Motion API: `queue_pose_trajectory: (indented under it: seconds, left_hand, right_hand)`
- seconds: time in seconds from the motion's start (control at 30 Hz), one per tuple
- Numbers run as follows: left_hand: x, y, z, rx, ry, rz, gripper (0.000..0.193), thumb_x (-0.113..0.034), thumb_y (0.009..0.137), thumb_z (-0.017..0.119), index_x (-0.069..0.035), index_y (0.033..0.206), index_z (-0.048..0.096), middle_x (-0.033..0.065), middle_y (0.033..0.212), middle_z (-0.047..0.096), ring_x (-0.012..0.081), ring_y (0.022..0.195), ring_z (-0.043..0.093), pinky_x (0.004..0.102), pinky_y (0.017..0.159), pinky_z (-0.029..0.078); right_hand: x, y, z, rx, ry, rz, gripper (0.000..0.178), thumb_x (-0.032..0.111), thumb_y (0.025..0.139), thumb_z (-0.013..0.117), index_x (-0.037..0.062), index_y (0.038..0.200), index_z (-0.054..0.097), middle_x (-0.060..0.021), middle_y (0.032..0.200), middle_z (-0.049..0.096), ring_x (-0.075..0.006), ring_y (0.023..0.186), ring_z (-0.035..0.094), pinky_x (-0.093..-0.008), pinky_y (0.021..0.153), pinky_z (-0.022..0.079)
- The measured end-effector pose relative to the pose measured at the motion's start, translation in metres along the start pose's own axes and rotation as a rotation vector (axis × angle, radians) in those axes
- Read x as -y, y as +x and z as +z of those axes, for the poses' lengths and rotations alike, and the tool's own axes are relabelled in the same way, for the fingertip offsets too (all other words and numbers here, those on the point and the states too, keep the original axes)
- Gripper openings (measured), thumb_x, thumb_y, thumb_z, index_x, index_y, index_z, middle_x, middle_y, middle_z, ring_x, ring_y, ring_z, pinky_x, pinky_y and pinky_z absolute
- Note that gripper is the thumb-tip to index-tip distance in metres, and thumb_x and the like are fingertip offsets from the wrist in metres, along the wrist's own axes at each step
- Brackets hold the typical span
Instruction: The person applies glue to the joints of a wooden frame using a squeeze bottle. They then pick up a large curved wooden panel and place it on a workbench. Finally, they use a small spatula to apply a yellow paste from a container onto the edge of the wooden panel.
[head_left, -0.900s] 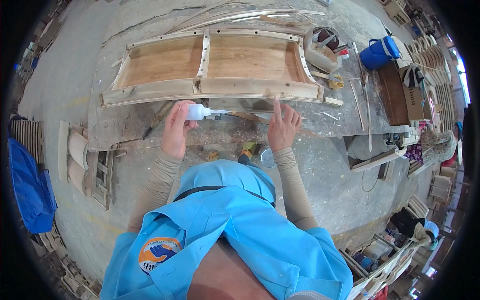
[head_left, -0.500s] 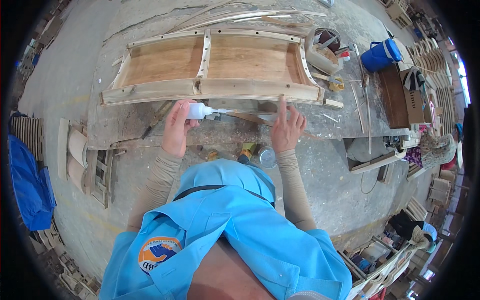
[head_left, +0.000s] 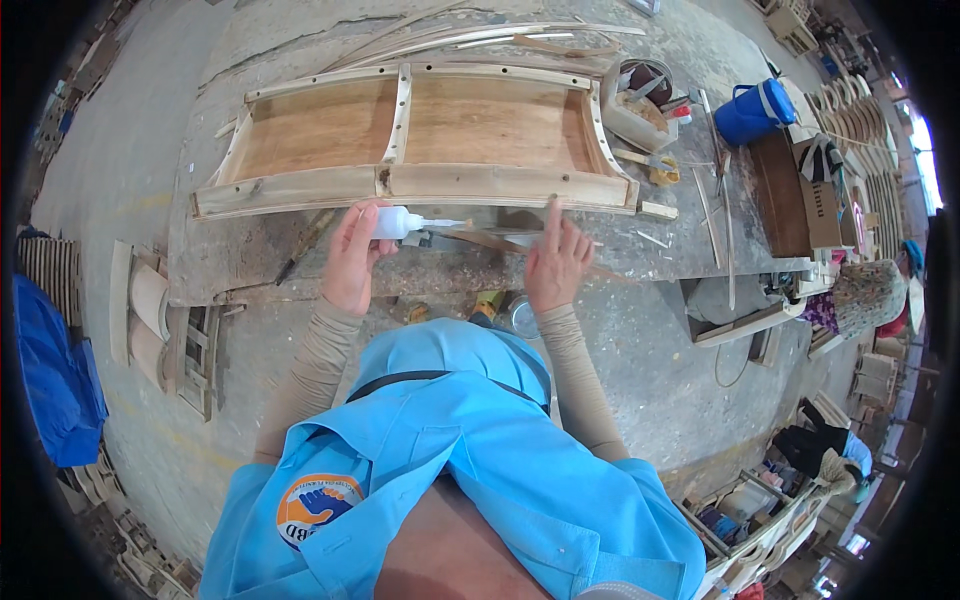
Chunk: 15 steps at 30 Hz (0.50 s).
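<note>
My left hand (head_left: 352, 258) is closed round a small white squeeze bottle (head_left: 392, 223), whose thin nozzle points to the right. The bottle is held level, just in front of a wooden frame (head_left: 290, 192). Two plywood panels sit inside that frame, with a curved strip dividing them and dark holes along its edges. My right hand (head_left: 557, 265) holds nothing; its index finger is stretched toward the frame's near rail, the other fingers partly curled. Whether the fingertip touches the rail I cannot tell. A brush-like tool (head_left: 305, 247) lies on the worktable (head_left: 690, 235) left of my left hand.
Long thin wood strips (head_left: 480, 36) lie behind the frame. To its right are a tub of tools (head_left: 635, 118), a yellow tape roll (head_left: 663, 170), a blue jug (head_left: 757, 112) and a cardboard box (head_left: 822, 208). Other people (head_left: 868, 298) are at the far right.
My right hand has moved a little to the left, its index finger still extended. The frame and table sit slightly farther left in the view. My left hand keeps hold of the bottle.
</note>
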<state>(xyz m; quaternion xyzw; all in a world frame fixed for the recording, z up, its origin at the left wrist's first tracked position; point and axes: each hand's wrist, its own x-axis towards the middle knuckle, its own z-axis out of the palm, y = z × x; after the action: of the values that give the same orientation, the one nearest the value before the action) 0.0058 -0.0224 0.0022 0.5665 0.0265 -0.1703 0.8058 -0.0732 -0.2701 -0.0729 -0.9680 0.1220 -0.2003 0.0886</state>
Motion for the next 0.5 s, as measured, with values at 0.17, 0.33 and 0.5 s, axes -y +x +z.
queue_pose_trajectory:
  seconds: [0.17, 0.33, 0.5]
  left_hand:
    - [0.003, 0.005, 0.003, -0.02, -0.022, 0.026, 0.027, -0.031, 0.098, 0.049, -0.007, 0.107, 0.058, 0.0006, 0.088, 0.059, 0.0068, 0.069, 0.046, 0.0229, 0.067, 0.042]
    - [0.006, 0.004, 0.004, -0.123, -0.049, 0.058, 0.028, -0.032, 0.098, 0.048, -0.007, 0.106, 0.058, 0.0009, 0.089, 0.059, 0.0071, 0.071, 0.047, 0.0229, 0.068, 0.042]
    - [0.014, 0.001, 0.012, -0.209, -0.042, 0.182, 0.025, -0.029, 0.097, 0.049, -0.007, 0.106, 0.059, 0.0018, 0.091, 0.061, 0.0069, 0.075, 0.049, 0.0228, 0.068, 0.043]
  right_hand:
    - [-0.008, 0.018, -0.013, -0.109, 0.109, -0.196, 0.057, 0.01, 0.077, 0.061, 0.016, 0.132, 0.052, -0.007, 0.103, 0.053, -0.0266, 0.101, 0.049, -0.0477, 0.096, 0.032]
    - [-0.086, 0.115, -0.033, -0.338, 0.201, -0.207, 0.013, 0.01, 0.077, 0.065, 0.0108, 0.09, 0.067, -0.0067, 0.081, 0.059, -0.0266, 0.078, 0.055, -0.0422, 0.075, 0.042]
    - [-0.258, 0.228, 0.012, -0.084, 0.143, -0.234, 0.017, 0.002, 0.077, 0.057, 0.0052, 0.091, 0.067, -0.011, 0.092, 0.065, -0.0247, 0.086, 0.061, -0.0352, 0.08, 0.047]
